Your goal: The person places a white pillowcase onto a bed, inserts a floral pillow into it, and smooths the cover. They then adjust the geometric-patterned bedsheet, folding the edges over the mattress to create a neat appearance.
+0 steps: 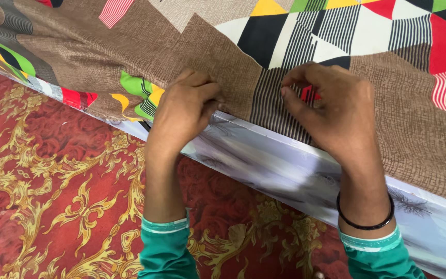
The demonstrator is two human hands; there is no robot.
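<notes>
Here both hands worked at the near edge of a bed, where a patterned bedsheet (223, 57) in brown with coloured triangles and stripes lay draped over the mattress side (264, 160). The left hand (184, 111) sat just left of centre with its fingers (202, 90) curled and pressed together, knuckles up, gripping or pushing the sheet's hem at the mattress edge; whether cloth was actually held inside the curl could not be told. The right hand (331, 111), wearing a black bangle (365, 217) at the wrist, pinched a small fold of the striped cloth between thumb and fingers (298, 82). The two hands were near each other but apart, both touching the sheet. A bunched, wrinkled stretch of the sheet (135, 93) lay left of the left hand. Judged from the folds and creases, the cloth was thin, light and soft, with no stiffness of its own; it would sag wherever unsupported and slide a little over the smooth printed mattress side. The hem looked the sensible place to grip, a pinch of several fingers on the edge, hands spread apart to keep it taut. A red and gold carpet (52, 196) covered the floor below.
</notes>
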